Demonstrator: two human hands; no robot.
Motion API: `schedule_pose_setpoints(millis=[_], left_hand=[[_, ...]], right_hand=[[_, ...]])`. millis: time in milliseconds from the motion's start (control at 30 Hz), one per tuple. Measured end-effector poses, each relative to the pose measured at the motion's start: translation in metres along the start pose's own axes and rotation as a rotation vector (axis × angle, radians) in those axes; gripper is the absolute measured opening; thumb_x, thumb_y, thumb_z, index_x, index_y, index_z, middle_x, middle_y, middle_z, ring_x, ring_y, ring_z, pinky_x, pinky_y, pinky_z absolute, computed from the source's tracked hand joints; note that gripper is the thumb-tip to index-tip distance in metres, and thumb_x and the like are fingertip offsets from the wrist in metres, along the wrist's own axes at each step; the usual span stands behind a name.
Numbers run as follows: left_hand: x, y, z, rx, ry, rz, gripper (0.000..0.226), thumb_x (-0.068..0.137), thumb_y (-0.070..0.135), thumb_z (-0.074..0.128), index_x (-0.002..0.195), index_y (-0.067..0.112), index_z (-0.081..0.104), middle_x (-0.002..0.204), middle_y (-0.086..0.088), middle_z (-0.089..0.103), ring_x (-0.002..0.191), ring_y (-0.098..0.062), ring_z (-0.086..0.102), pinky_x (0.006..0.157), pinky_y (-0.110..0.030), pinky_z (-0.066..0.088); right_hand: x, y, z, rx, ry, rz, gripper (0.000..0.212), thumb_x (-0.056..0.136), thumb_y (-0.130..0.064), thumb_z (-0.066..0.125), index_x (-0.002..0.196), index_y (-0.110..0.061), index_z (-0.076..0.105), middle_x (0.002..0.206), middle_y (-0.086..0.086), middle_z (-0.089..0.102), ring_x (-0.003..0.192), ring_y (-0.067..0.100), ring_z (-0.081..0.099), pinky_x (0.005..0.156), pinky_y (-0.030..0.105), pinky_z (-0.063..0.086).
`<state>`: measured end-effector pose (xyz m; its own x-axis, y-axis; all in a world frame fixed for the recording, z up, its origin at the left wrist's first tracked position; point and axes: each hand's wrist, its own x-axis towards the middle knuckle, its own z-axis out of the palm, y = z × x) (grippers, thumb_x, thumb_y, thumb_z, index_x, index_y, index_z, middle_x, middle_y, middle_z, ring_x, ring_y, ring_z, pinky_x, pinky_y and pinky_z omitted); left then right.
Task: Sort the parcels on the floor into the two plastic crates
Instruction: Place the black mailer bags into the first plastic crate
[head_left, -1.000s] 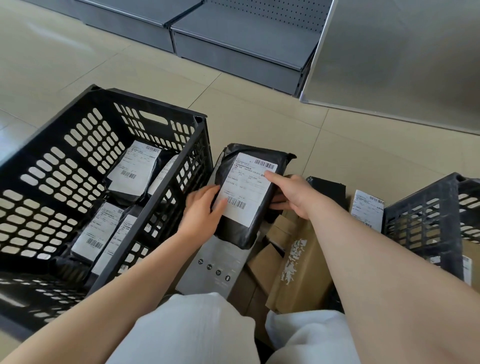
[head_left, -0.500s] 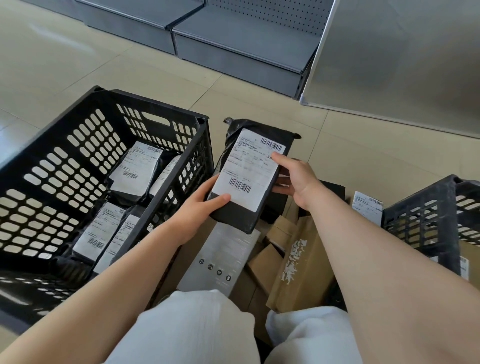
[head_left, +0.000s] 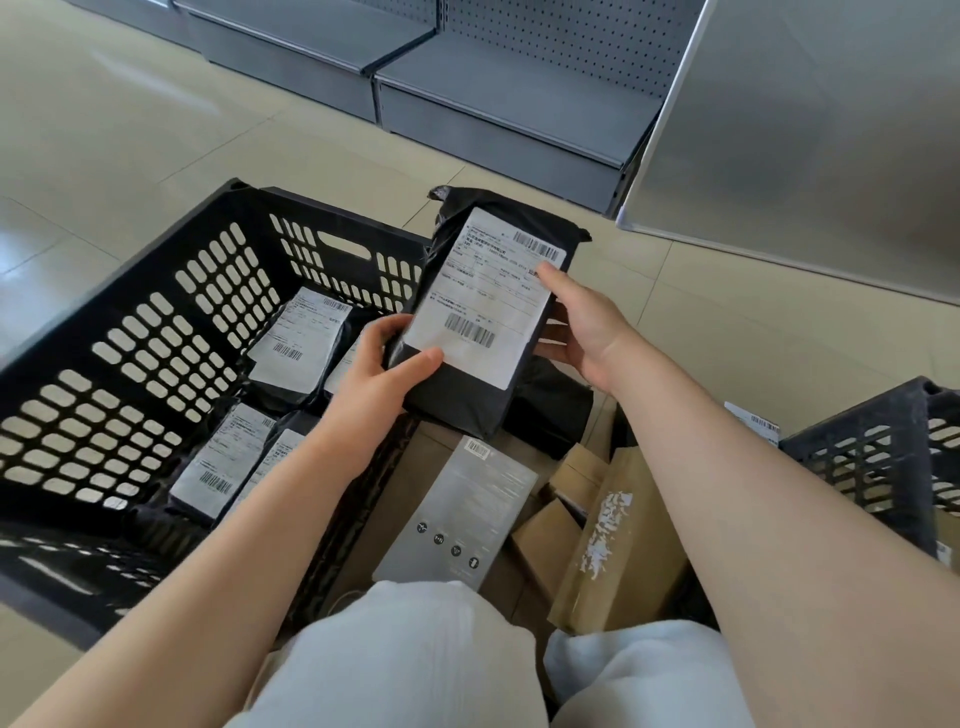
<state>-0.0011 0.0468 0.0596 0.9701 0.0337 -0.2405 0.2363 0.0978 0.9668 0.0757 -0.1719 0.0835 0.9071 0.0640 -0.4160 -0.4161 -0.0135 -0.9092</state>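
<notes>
I see a big black crate (head_left: 156, 374) on the left, sitting on the tiled floor (head_left: 130, 135). It has holes all over its walls. Inside it lie black bag parcels with white labels: one near the far wall (head_left: 296, 343) and two side by side lower down (head_left: 218, 467).

A second dark crate (head_left: 878, 467) is at the right edge. I can only see its corner, and I cannot tell what is in it.

Both hands hold one black bag parcel (head_left: 483, 317) up in the air, just past the right rim of the big crate. Its white label faces me. The left hand (head_left: 384, 364) grips the lower left corner, with the thumb on top. The right hand (head_left: 582, 322) holds the right side, with the thumb pressing on the label and the fingers curled behind.

Between the two crates is a pile on the floor. There is a flat grey box (head_left: 457, 514), a brown paper bag (head_left: 618, 540) with white marks, some small brown boxes (head_left: 545, 535), and another black bag (head_left: 550, 410) under the held one.

The pile fills the gap between the crates. Past the crates the floor is open up to the grey shelf bases (head_left: 519, 104) and a grey panel (head_left: 810, 130) at the back. My knees in light trousers (head_left: 415, 654) are at the bottom.
</notes>
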Motion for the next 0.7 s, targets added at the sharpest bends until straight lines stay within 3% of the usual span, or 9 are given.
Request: schedule_pose_setpoints(millis=[100, 233, 300, 400, 433, 500, 567, 633, 700], left_hand=[[0.004, 0.011, -0.022, -0.036, 0.027, -0.027, 0.034, 0.093, 0.019, 0.064, 0.124, 0.029, 0.054, 0.116, 0.004, 0.067, 0.098, -0.016, 0.071, 0.075, -0.03, 0.06], [0.011, 0.023, -0.06, -0.07, 0.101, -0.057, 0.022, 0.096, 0.017, 0.06, 0.114, 0.029, 0.059, 0.113, 0.001, 0.07, 0.098, -0.018, 0.072, 0.085, -0.037, 0.06], [0.015, 0.022, -0.088, -0.101, 0.19, -0.077, 0.021, 0.096, 0.015, 0.059, 0.114, 0.027, 0.059, 0.109, 0.002, 0.071, 0.092, -0.015, 0.072, 0.08, -0.035, 0.061], [0.019, 0.014, -0.127, -0.192, 0.306, -0.151, 0.038, 0.094, 0.015, 0.061, 0.13, 0.017, 0.053, 0.119, -0.001, 0.067, 0.091, -0.014, 0.072, 0.075, -0.037, 0.062], [0.02, 0.011, -0.138, -0.199, 0.331, -0.177, 0.035, 0.093, 0.015, 0.061, 0.127, 0.017, 0.054, 0.12, -0.002, 0.065, 0.091, -0.014, 0.071, 0.071, -0.037, 0.062], [0.023, 0.006, -0.159, -0.138, 0.376, -0.224, 0.014, 0.095, 0.014, 0.058, 0.103, 0.025, 0.058, 0.111, 0.002, 0.064, 0.088, -0.013, 0.067, 0.061, -0.033, 0.06], [0.027, 0.0, -0.182, -0.052, 0.414, -0.269, 0.019, 0.095, 0.013, 0.059, 0.095, 0.031, 0.055, 0.107, 0.004, 0.064, 0.089, -0.013, 0.064, 0.067, -0.037, 0.057], [0.029, -0.005, -0.207, 0.049, 0.435, -0.313, 0.019, 0.093, 0.014, 0.062, 0.102, 0.03, 0.057, 0.116, -0.001, 0.065, 0.092, -0.015, 0.064, 0.072, -0.04, 0.053], [0.029, -0.006, -0.228, 0.107, 0.442, -0.366, 0.033, 0.092, 0.015, 0.065, 0.122, 0.024, 0.056, 0.121, -0.005, 0.063, 0.091, -0.017, 0.064, 0.069, -0.039, 0.052]], right_hand=[[0.002, -0.01, 0.028, -0.048, -0.014, -0.015, 0.05, 0.095, -0.059, 0.05, 0.119, -0.019, 0.067, 0.106, 0.001, 0.076, 0.1, 0.02, 0.071, 0.086, 0.038, 0.06], [0.002, -0.007, 0.063, -0.119, -0.069, -0.03, 0.048, 0.099, -0.058, 0.041, 0.123, -0.02, 0.057, 0.116, 0.004, 0.069, 0.104, 0.022, 0.068, 0.079, 0.033, 0.06], [0.0, 0.0, 0.078, -0.215, -0.155, -0.04, 0.046, 0.101, -0.056, 0.038, 0.134, -0.026, 0.051, 0.131, 0.001, 0.06, 0.118, 0.021, 0.06, 0.092, 0.036, 0.055], [-0.004, 0.014, 0.091, -0.464, -0.282, -0.091, 0.048, 0.102, -0.054, 0.037, 0.144, -0.032, 0.045, 0.146, -0.005, 0.048, 0.134, 0.015, 0.044, 0.111, 0.039, 0.041], [-0.005, 0.019, 0.097, -0.53, -0.32, -0.111, 0.048, 0.102, -0.053, 0.038, 0.145, -0.033, 0.044, 0.148, -0.007, 0.046, 0.137, 0.013, 0.04, 0.114, 0.037, 0.035], [-0.008, 0.026, 0.108, -0.618, -0.384, -0.144, 0.047, 0.103, -0.05, 0.041, 0.146, -0.032, 0.043, 0.151, -0.007, 0.043, 0.14, 0.013, 0.036, 0.114, 0.032, 0.029], [-0.01, 0.029, 0.113, -0.702, -0.416, -0.173, 0.05, 0.102, -0.047, 0.045, 0.149, -0.031, 0.04, 0.156, -0.006, 0.038, 0.143, 0.014, 0.034, 0.113, 0.029, 0.027], [-0.008, 0.031, 0.112, -0.787, -0.437, -0.196, 0.056, 0.1, -0.048, 0.049, 0.152, -0.032, 0.034, 0.159, -0.007, 0.033, 0.144, 0.014, 0.032, 0.113, 0.028, 0.028], [-0.006, 0.032, 0.109, -0.852, -0.448, -0.192, 0.061, 0.099, -0.048, 0.052, 0.154, -0.032, 0.03, 0.16, -0.005, 0.031, 0.145, 0.016, 0.032, 0.116, 0.034, 0.03]])
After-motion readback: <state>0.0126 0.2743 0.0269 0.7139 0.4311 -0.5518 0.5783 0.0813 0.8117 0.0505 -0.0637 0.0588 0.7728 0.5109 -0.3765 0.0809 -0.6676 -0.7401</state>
